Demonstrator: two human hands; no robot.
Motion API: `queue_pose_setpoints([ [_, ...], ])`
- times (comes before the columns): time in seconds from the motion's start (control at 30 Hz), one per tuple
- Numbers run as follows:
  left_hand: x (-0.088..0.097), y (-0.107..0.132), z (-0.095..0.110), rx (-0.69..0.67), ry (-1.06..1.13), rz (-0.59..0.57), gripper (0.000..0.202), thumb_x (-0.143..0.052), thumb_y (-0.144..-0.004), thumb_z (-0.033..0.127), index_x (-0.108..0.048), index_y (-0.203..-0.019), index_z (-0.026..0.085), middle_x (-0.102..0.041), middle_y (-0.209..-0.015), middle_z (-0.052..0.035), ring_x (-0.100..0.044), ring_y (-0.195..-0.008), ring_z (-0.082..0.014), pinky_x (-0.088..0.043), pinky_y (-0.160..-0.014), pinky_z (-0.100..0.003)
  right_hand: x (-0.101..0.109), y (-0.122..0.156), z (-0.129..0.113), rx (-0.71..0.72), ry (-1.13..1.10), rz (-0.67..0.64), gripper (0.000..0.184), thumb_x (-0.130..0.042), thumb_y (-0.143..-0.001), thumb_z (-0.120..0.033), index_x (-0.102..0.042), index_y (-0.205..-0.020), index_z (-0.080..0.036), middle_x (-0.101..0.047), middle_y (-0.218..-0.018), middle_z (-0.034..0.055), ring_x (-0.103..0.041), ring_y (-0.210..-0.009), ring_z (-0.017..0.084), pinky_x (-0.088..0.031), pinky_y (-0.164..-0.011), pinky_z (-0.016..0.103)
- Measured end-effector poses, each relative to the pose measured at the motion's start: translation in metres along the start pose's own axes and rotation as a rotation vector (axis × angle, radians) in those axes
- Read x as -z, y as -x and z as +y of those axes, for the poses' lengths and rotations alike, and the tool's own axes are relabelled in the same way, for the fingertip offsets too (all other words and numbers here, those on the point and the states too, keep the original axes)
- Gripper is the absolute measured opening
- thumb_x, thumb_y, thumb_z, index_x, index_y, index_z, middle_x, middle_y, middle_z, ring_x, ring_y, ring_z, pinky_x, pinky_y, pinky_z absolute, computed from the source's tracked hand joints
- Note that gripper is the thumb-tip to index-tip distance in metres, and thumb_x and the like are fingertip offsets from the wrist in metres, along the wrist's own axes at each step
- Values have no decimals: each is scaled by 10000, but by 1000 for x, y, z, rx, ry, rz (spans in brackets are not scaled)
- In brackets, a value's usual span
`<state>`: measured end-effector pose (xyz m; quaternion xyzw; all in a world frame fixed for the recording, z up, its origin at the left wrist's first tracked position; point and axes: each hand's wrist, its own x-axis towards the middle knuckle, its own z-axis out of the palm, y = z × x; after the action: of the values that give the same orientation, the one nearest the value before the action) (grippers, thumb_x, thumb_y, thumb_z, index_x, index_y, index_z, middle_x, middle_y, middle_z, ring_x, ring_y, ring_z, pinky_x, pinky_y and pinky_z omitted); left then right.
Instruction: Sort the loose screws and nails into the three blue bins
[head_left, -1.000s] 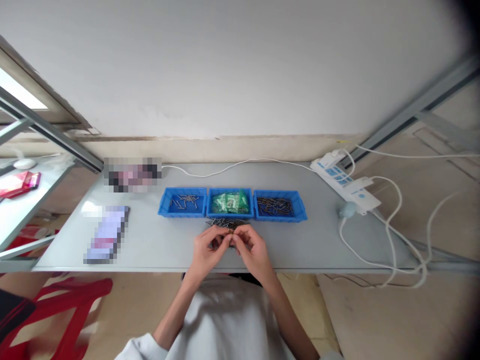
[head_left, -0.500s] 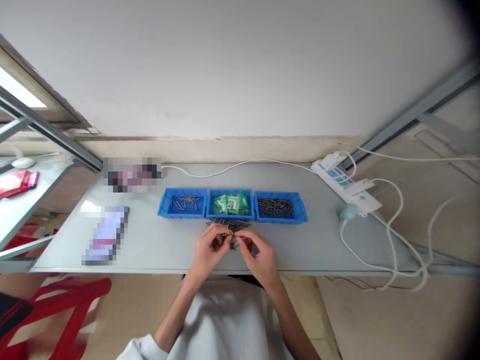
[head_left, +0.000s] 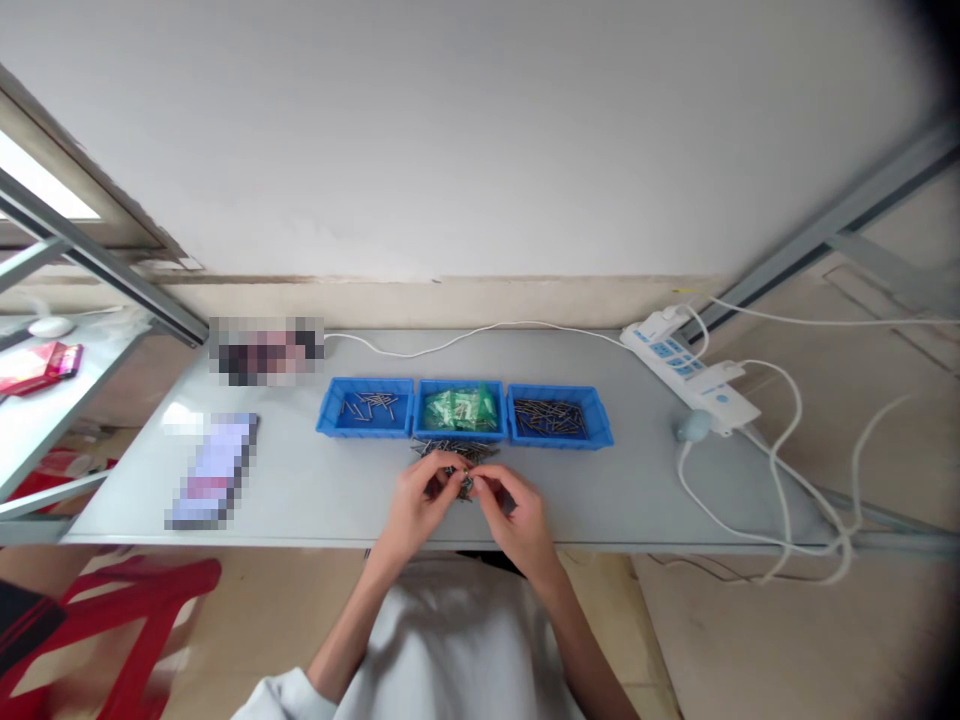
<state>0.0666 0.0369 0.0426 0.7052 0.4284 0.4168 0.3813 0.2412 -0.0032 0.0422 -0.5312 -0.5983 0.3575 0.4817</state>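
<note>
My left hand (head_left: pixel 421 502) and my right hand (head_left: pixel 516 512) meet over the near edge of the grey table (head_left: pixel 315 490), fingers pinched together around a small dark metal piece (head_left: pixel 466 486). Just beyond them lies a loose pile of dark screws (head_left: pixel 452 449). Behind the pile stand three blue trays in a row: the left tray (head_left: pixel 365 407) holds a few screws, the middle tray (head_left: pixel 460 408) holds green plastic pieces, the right tray (head_left: pixel 559 417) holds many dark screws.
A white power strip (head_left: pixel 687 380) with white cables (head_left: pixel 757 500) lies at the table's right end. Two blurred flat objects (head_left: pixel 214 470) sit at the left. A red plastic chair (head_left: pixel 127 630) stands below left. A wall rises behind the table.
Both hands have stayed at the same spot, the fingers shifting slightly around the small piece. The view has barely moved.
</note>
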Motion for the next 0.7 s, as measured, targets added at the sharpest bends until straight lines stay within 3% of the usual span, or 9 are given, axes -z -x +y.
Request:
queue_pose_setpoints([
  [0.27, -2, 3, -6, 37, -22, 27, 83, -630, -1002, 252, -700, -991, 209, -799, -995, -43, -584, -610, -98, -492, -607, -214, 0, 0, -3, 14, 26, 12, 191, -559, -1065, -330, -716, -1043, -222, -730, -862, 34, -664, -735, 176, -518, -689, 279],
  [0.43, -1, 3, -9, 54, -29, 13, 62, -646, -977, 231, -703, -985, 208, -788, -979, -33, -561, -593, -89, -471, -591, -204, -3, 1, 1, 40, 63, 84, 156, -592, -1044, -318, -708, -1103, -231, -728, -865, 31, -629, -679, 162, -528, -660, 280],
  [0.6, 0, 2, -6, 59, -29, 7, 55, -659, -933, 201, -709, -957, 203, -699, -723, 19, -538, -552, -94, -450, -568, -195, -9, -2, -1, 161, 113, 105, 143, -629, -1034, -305, -724, -1129, -258, -703, -878, 31, -557, -614, 145, -516, -619, 289],
  [0.7, 0, 1, -2, 65, -6, 37, 74, -666, -952, 250, -713, -981, 201, -765, -869, -21, -554, -570, -92, -462, -570, -202, -5, -12, -8, 210, 131, 152, 129, -623, -1041, -297, -736, -1090, -259, -702, -893, 41, -568, -615, 146, -513, -609, 293],
])
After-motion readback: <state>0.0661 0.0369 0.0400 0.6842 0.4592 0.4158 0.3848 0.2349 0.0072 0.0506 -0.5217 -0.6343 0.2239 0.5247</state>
